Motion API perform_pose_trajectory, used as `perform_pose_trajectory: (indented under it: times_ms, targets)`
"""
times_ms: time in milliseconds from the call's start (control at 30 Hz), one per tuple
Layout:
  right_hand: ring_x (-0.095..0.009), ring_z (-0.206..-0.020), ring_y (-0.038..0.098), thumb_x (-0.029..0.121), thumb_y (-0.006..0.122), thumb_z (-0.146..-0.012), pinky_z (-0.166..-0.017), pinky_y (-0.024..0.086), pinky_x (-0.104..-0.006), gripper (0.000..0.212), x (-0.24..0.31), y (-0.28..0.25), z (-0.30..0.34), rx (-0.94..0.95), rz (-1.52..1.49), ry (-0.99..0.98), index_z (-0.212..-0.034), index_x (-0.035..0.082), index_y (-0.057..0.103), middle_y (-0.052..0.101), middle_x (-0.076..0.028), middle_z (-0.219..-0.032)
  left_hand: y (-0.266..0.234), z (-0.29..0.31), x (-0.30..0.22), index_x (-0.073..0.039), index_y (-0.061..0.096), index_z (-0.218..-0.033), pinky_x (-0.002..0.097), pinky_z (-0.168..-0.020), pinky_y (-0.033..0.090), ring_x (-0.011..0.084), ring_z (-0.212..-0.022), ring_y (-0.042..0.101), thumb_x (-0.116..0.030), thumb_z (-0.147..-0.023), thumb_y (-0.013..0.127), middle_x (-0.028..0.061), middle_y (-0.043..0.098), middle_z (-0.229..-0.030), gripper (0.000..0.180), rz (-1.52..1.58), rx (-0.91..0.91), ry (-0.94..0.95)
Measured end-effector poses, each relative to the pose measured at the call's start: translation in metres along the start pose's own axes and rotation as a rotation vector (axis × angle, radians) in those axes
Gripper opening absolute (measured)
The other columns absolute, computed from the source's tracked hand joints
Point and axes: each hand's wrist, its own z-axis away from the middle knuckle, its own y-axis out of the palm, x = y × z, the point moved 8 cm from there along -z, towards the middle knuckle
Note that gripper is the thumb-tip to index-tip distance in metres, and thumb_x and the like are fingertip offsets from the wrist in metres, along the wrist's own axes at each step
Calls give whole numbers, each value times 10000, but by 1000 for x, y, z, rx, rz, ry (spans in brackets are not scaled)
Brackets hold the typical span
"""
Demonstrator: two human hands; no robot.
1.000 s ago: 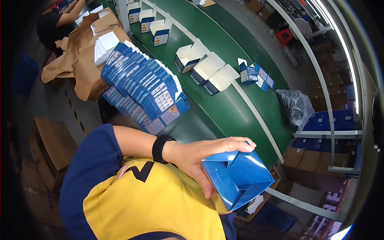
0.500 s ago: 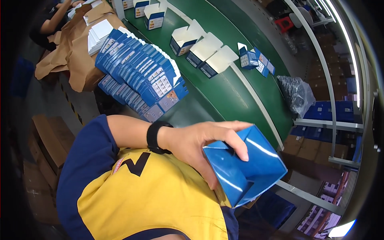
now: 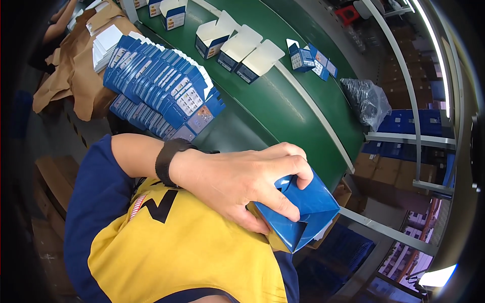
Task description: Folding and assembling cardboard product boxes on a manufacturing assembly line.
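My left hand [image 3: 237,182] reaches across my body and grips a blue carton [image 3: 321,197] close to my chest. Its fingers curl over the carton's edge, with two fingertips down on the glossy blue flaps and the thumb side against the outer wall. The carton is tilted, its flapped end facing up. My right hand is not in view. Beyond my forearm lies a tall, fanned stack of flat blue printed cartons [image 3: 161,83].
Several open cartons [image 3: 240,48] with white insides stand on a green conveyor belt [image 3: 303,121]. A small blue box [image 3: 301,59] and a clear plastic bag [image 3: 365,103] lie further right. Brown paper [image 3: 81,81] covers the far left, where another person's arm [image 3: 58,25] shows.
My left hand has turned further over the carton, its fingers now pressing onto the flaps. The carton has shifted slightly left, and the whole view has moved a little.
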Motion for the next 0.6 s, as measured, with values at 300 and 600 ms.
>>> perform_pose_trajectory:
  times_ms: [300,600]
  targets:
    - [-239,-981,603,367,550,-882,-885,475,-385,482,-3,-6,4,-96,17,1,-1140,-39,519,608,-176,-1052,0,3,-9,-217,639,-1042,425,-793,432,369,-1019,405,-236,-564,815,79,420,-1025,509,-161,61,-20]
    - [-240,-990,599,372,552,-879,-891,473,-390,496,-8,-8,3,-157,33,8,-1152,-40,510,603,-177,-1067,-9,12,-8,-166,531,-1250,436,-919,393,381,-1130,409,-232,-598,824,133,411,-1186,718,94,-109,-100]
